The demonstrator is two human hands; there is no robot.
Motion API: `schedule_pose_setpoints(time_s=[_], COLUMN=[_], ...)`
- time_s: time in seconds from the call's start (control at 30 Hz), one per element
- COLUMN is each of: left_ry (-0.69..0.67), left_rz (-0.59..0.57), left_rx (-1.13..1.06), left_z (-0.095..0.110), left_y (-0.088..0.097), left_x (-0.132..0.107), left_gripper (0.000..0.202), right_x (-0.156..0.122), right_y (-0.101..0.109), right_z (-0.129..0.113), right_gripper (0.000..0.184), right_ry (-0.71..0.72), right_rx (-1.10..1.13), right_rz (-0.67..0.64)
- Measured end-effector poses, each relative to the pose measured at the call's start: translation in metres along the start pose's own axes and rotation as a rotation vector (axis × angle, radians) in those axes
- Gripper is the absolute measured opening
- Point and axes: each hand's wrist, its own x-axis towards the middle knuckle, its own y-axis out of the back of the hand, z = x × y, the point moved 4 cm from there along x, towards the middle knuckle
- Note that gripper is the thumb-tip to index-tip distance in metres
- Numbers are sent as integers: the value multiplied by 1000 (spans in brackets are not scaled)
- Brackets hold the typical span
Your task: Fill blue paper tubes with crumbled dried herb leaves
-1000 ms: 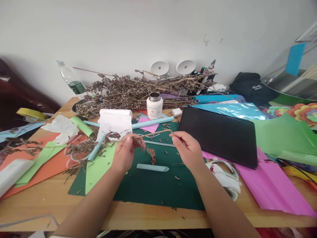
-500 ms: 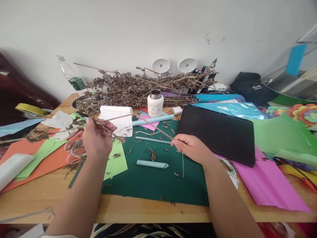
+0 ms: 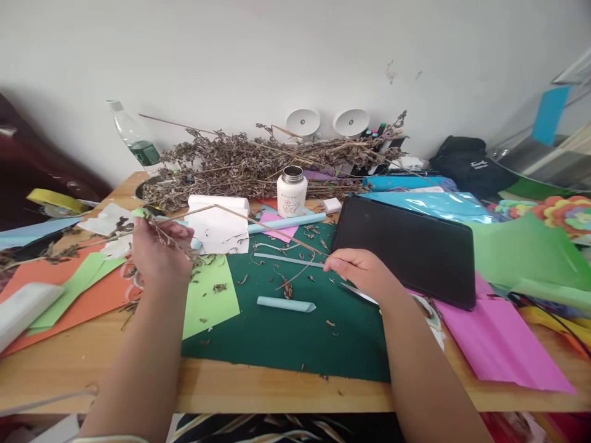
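My left hand (image 3: 161, 252) is closed around a dried plant stalk (image 3: 69, 251) with withered brown leaves, above the left side of the green mat (image 3: 286, 344). A thin bare stem (image 3: 268, 229) runs from this hand across to my right hand (image 3: 362, 272), with a bend near the white paper. The fingers of my right hand pinch its end over the right side of the mat. From near those fingers a fine curved strand (image 3: 298, 277) arcs down to the left. A pale pointed strip (image 3: 359, 292) shows beneath the right hand; its kind is unclear.
A pile of dried plants (image 3: 244, 157) lies along the wall, behind an open white bottle (image 3: 292, 194). A black tablet (image 3: 406, 246) lies at right, by pink paper (image 3: 498, 344). Rolled blue paper (image 3: 286, 304) and leaf crumbs lie on the mat. Orange paper (image 3: 28, 307) is at left.
My left hand has moved left and slightly down with the stalk. The stem's bend has shifted left. The fine strand that hung below my right hand now arcs to its left.
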Motion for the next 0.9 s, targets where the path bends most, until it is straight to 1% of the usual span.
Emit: schedule_pose_setpoints(time_s=[0.07, 0.13, 0.2, 0.23, 0.37, 0.47, 0.57, 0.77, 0.83, 0.9], left_ry=[21, 23, 24, 30, 50, 35, 4, -45, -65, -54], left_rz=[75, 137, 171, 175, 138, 119, 97, 35, 36, 57], left_rx=[-99, -173, -208, -213, -188, -150, -112, -81, -71, -81], left_z=[3, 8, 10, 9, 2, -3, -5, -9, -9, -10], left_y=[3, 6, 6, 6, 0, -5, -10, -17, -16, -14], left_x=[1, 2, 2, 1, -3, -9, -15, -22, -21, -19], left_gripper=[37, 35, 36, 37, 38, 40, 39, 35, 34, 36], right_x=[0, 0, 1, 2, 4, 6, 8, 10, 9, 9], right_y=[2, 6, 6, 4, -16, -26, -28, -19, -17, -15], right_z=[3, 5, 6, 6, -2, -5, -3, 6, 7, 7], right_gripper=[30, 30, 28, 27, 24, 28, 27, 18, 18, 18], right_ry=[-3, -3, -2, 4, 69, 85, 67, -20, -53, -72], right_rx=[-3, -16, -38, -50, -139, -259, -323, -349, -346, -335], right_rz=[-3, 33, 42, 22, -130, -171, -140, -7, 4, -10])
